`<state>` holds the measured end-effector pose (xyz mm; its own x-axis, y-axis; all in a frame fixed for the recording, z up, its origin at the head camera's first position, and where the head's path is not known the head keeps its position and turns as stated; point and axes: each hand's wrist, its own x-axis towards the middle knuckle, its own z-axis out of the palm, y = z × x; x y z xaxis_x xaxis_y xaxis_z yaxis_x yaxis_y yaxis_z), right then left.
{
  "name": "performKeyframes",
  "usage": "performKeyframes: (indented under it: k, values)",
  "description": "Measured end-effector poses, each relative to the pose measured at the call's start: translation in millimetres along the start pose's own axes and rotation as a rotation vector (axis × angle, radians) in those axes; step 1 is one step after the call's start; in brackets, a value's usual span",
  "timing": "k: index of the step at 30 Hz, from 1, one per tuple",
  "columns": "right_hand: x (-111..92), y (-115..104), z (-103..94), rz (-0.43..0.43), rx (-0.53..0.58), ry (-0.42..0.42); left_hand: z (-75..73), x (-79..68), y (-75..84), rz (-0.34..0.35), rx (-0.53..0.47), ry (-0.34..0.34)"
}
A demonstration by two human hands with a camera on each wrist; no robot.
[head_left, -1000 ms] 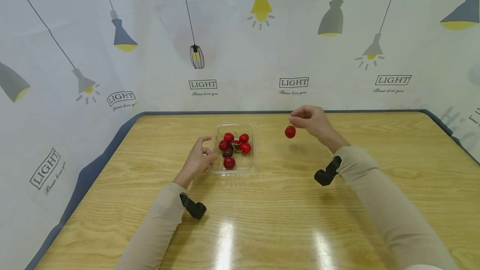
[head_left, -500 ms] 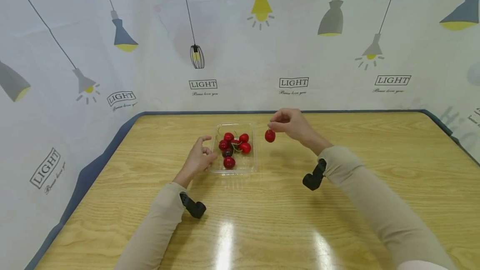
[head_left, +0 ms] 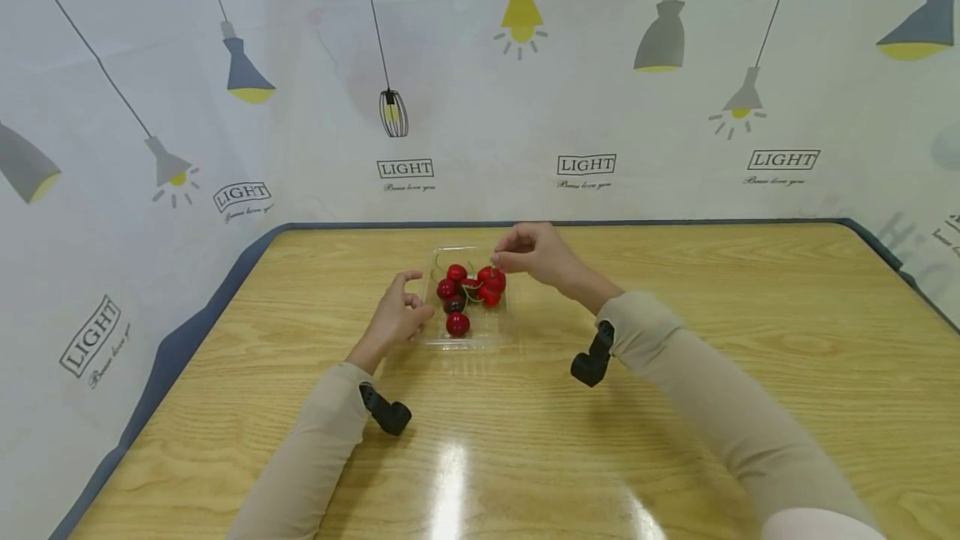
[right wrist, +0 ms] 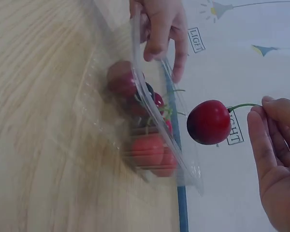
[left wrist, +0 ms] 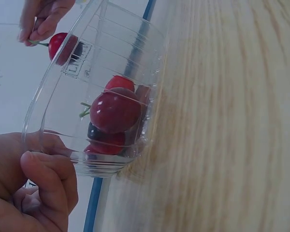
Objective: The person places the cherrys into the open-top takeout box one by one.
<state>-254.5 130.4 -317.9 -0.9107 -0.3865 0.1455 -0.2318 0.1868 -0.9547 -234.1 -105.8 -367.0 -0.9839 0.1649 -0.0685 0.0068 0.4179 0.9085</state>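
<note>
A clear plastic punnet (head_left: 483,332) stands on the table with several red and dark cherries (head_left: 457,324) inside. My left hand (head_left: 397,312) is at its left side, with the thumb over the rim and the other fingers curled outside the wall (left wrist: 48,179). My right hand (head_left: 543,258) pinches the green stem of one red cherry (right wrist: 210,122) between thumb and fingertips. That cherry hangs over the right part of the punnet, overlapping the others in the head view. In the left wrist view the hanging cherry (left wrist: 58,46) shows near the punnet's rim.
The wooden table (head_left: 540,440) reaches a blue edge strip at the back. Behind it hangs a white backdrop (head_left: 465,48) printed with lamps. A black camera mount sits on each wrist (head_left: 592,361), below the beige sleeves.
My right hand has moved left with the cherry, from right of the punnet to over its right part. My left hand and the punnet have stayed where they were.
</note>
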Motion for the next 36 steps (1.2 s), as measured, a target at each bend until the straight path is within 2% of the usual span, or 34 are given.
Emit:
performKeyframes:
  k: [18,27,36]
  values:
    - [4.3,13.6,35.8,0.055,-0.058,-0.063,-0.2,0.4,-0.9,0.003,-0.003,0.005]
    - [5.6,16.6,40.9,0.059,-0.092,-0.090,0.2,0.2,-1.2,0.004,0.011,0.011]
    - [7.8,19.6,39.4,0.085,-0.115,-0.077,0.0,-0.6,0.7,-0.005,0.012,0.007]
